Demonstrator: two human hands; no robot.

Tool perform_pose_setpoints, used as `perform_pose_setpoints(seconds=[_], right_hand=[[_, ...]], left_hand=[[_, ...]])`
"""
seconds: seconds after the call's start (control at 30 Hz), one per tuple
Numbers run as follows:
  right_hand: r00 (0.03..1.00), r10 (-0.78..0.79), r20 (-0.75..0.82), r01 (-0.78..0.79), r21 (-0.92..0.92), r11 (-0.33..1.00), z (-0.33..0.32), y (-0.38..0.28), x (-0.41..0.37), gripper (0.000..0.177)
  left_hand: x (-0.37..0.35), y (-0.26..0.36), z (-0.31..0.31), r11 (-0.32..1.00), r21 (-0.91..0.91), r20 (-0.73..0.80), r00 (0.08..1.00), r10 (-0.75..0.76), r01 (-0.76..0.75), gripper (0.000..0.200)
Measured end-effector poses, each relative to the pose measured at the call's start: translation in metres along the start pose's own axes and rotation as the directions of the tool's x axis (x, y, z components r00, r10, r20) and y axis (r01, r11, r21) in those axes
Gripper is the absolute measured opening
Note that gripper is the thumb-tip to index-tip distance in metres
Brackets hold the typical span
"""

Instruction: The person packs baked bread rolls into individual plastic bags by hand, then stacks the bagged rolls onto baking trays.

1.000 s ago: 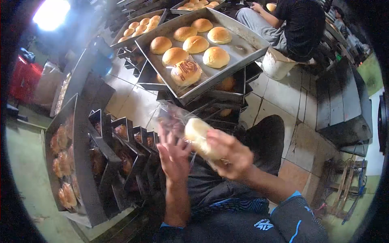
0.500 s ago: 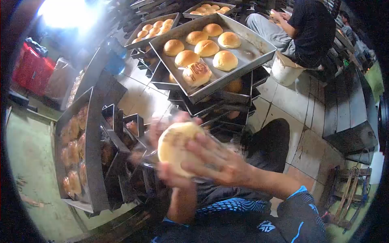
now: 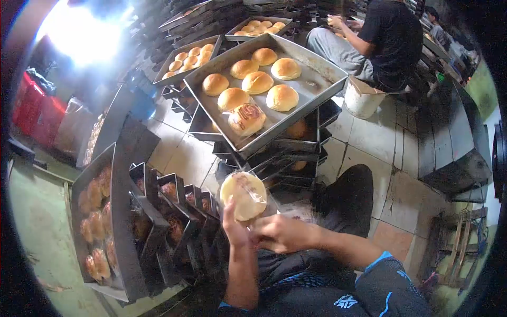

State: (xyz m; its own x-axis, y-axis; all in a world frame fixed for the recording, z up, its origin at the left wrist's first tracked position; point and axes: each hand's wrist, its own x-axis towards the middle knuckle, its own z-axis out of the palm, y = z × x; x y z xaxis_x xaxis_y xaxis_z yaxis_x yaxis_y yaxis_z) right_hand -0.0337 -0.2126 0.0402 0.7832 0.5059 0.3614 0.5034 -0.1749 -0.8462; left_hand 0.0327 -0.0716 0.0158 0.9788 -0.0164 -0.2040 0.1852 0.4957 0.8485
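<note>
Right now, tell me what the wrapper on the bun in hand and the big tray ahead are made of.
The wrapper: thin clear plastic film, glossy; the bun shows through and it crinkles with highlights above the left hand. The tray: grey sheet metal, probably aluminium or steel, dull and scuffed, with upright walls.

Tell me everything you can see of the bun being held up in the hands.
The bun is round, pale cream with faint brownish marks, inside a glossy clear plastic bag. It is held on edge, broad face toward the camera, in front of the stacked trays. The left hand grips it from below, fingers against its lower left rim. The right hand curls just beneath, at the bag's loose end; its grip is unclear.
</note>
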Motion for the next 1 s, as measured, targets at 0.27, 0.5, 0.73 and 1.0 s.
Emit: perform_pose_setpoints(seconds=[0.27, 0.5, 0.73, 1.0], right_hand=[[0.932, 0.171, 0.321, -0.309, 0.451, 0.837, -0.032, 0.011, -0.015, 0.009], [0.757, -0.013, -0.653, -0.077, -0.109, 0.991, 0.005, 0.031, -0.007, 0.015], [0.76, 0.146, -0.633, -0.129, 0.074, 0.989, -0.005, 0.015, 0.021, 0.014], [0.818, 0.264, -0.51, -0.186, 0.2, 0.962, 0.041, 0.116, 0.029, 0.002]], left_hand=[[0.012, 0.024, -0.033, 0.868, -0.435, 0.113, 0.971, -0.209, 0.237, 0.061], [-0.043, -0.037, -0.035, 0.928, -0.096, 0.072, 0.932, -0.355, 0.361, 0.068], [-0.016, -0.001, -0.082, 0.299, 0.584, 0.39, 0.584, 0.712, -0.754, 0.027], [0.017, -0.021, -0.153, 0.108, 0.764, 0.373, 0.572, 0.731, -0.636, 0.011]])
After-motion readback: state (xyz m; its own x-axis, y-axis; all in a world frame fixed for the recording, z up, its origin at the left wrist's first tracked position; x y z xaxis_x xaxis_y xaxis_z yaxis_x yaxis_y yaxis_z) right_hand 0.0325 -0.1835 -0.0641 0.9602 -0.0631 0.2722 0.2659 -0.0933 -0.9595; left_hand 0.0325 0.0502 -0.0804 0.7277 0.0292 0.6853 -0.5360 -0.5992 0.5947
